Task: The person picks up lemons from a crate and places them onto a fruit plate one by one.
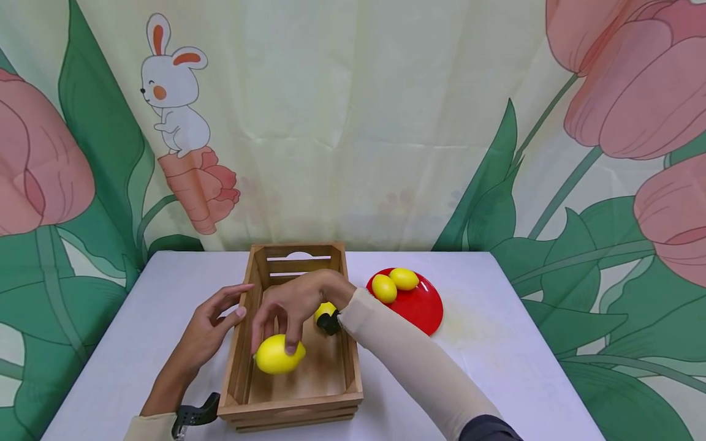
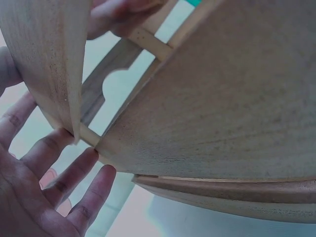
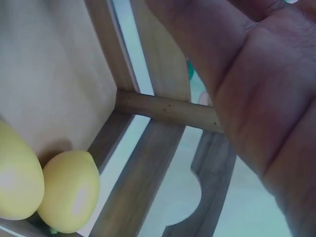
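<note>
My right hand pinches a yellow lemon between thumb and fingers, over the near part of a wooden slatted crate. Behind the right wrist, a yellow lemon shows partly inside the crate. Two lemons, one of them a whole-looking lemon, lie side by side in the crate in the right wrist view. Along the crate's left wall, my left hand has its fingers stretched out; in the left wrist view its fingertips touch the slats. The held lemon is not seen in the right wrist view.
Right of the crate, a red plate carries two lemons, a nearer lemon and a farther lemon. Both stand on a white table. A printed curtain hangs behind the table's far edge.
</note>
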The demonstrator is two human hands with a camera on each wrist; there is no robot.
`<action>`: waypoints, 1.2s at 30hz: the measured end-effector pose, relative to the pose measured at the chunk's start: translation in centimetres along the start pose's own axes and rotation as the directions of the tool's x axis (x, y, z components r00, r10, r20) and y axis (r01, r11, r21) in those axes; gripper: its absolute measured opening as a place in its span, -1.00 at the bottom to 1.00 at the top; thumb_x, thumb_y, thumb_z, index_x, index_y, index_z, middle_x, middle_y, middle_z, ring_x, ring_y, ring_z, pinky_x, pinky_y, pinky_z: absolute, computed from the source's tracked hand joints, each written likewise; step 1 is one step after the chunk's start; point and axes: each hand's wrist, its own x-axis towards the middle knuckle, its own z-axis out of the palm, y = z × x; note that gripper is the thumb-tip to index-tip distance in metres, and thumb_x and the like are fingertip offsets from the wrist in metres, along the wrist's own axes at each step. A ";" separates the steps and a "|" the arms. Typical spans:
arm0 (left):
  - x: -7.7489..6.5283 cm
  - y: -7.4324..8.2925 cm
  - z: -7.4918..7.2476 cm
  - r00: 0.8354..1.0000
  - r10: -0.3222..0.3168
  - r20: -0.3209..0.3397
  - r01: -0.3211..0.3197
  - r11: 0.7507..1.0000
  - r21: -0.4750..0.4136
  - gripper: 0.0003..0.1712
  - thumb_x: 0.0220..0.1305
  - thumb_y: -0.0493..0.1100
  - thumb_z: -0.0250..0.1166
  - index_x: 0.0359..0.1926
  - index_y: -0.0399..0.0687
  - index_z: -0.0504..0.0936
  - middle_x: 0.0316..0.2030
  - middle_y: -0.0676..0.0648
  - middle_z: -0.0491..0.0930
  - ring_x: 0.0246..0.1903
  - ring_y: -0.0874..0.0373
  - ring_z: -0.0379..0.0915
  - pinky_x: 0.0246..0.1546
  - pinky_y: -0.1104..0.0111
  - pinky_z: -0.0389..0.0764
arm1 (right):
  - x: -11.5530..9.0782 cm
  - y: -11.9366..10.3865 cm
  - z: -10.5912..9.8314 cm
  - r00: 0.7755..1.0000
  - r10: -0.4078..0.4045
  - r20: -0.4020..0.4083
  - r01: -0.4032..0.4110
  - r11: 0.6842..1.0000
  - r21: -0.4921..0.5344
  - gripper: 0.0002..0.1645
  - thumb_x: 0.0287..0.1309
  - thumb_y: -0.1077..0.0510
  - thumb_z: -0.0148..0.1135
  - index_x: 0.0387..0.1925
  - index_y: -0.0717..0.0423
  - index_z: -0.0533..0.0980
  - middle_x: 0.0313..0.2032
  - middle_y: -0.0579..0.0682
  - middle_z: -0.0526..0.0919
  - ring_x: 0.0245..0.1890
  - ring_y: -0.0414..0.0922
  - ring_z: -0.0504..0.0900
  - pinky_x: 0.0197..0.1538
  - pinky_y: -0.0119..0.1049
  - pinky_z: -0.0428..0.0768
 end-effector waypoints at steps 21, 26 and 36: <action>0.1 -0.1 0.0 1.000 0.016 -0.001 -0.016 1.000 -0.003 -0.53 0.49 -0.01 0.14 0.36 0.30 0.40 0.37 0.08 0.40 0.25 0.41 0.32 0.04 0.53 0.52 | -4.2 -3.4 0.3 0.990 -0.111 -0.092 0.107 0.993 -0.042 -0.40 -0.02 0.37 0.44 0.14 0.34 0.53 0.03 0.08 0.67 -0.06 -0.02 0.65 0.12 -0.04 0.62; 0.1 -0.1 0.0 1.000 0.007 0.000 -0.007 1.000 0.005 -0.54 0.48 0.01 0.14 0.36 0.32 0.41 0.37 0.12 0.39 0.26 0.42 0.30 0.05 0.53 0.51 | -5.4 -3.6 0.3 0.985 -0.119 -0.128 0.109 0.991 -0.077 -0.40 -0.01 0.34 0.45 0.14 0.28 0.55 0.03 0.06 0.68 -0.05 0.02 0.65 0.10 -0.03 0.63; 0.1 0.0 0.0 1.000 0.003 -0.008 -0.003 1.000 0.020 -0.53 0.48 0.04 0.14 0.36 0.35 0.40 0.37 0.13 0.39 0.27 0.33 0.32 0.05 0.52 0.52 | -7.7 -3.8 0.4 0.973 -0.124 -0.194 0.115 0.992 -0.058 -0.41 -0.02 0.36 0.42 0.13 0.31 0.54 -0.01 0.10 0.68 -0.18 0.06 0.67 -0.04 -0.15 0.66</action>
